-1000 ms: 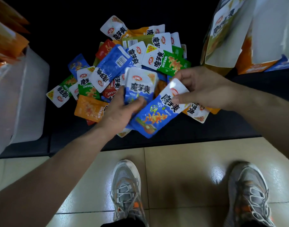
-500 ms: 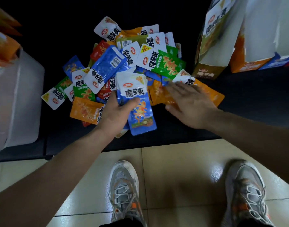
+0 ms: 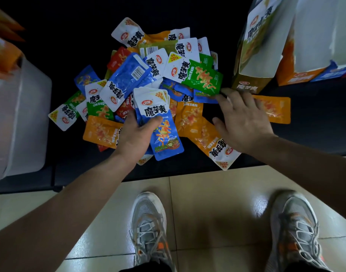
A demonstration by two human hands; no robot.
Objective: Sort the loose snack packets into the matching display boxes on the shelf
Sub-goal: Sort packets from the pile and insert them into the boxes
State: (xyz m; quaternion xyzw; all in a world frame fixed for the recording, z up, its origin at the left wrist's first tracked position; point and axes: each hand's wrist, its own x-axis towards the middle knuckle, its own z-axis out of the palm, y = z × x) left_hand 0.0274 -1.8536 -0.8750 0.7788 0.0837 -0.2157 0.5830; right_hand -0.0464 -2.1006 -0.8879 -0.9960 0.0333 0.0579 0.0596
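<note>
A heap of loose snack packets (image 3: pixel 160 71) in blue, green, orange and red lies on a black shelf (image 3: pixel 315 138). My left hand (image 3: pixel 136 135) grips a stack of blue packets (image 3: pixel 164 132), thumb across the front one. My right hand (image 3: pixel 241 122) hovers flat with fingers spread, its fingertips at a blue packet (image 3: pixel 205 98) under a green packet (image 3: pixel 204 78). Orange packets (image 3: pixel 211 139) lie beneath and around that hand. An olive display box (image 3: pixel 254 61) stands at the upper right, with an orange box (image 3: pixel 297 75) and a blue box (image 3: pixel 333 71) beside it.
A translucent plastic bin (image 3: pixel 21 118) stands at the left with orange packaging (image 3: pixel 3 50) above it. The shelf's front edge runs above a tiled floor (image 3: pixel 217 203), where my two grey shoes (image 3: pixel 150 228) stand.
My right hand let go of the blue packet, now on my left hand's stack, then reached up and right into the heap with open fingers. Left hand stays put.
</note>
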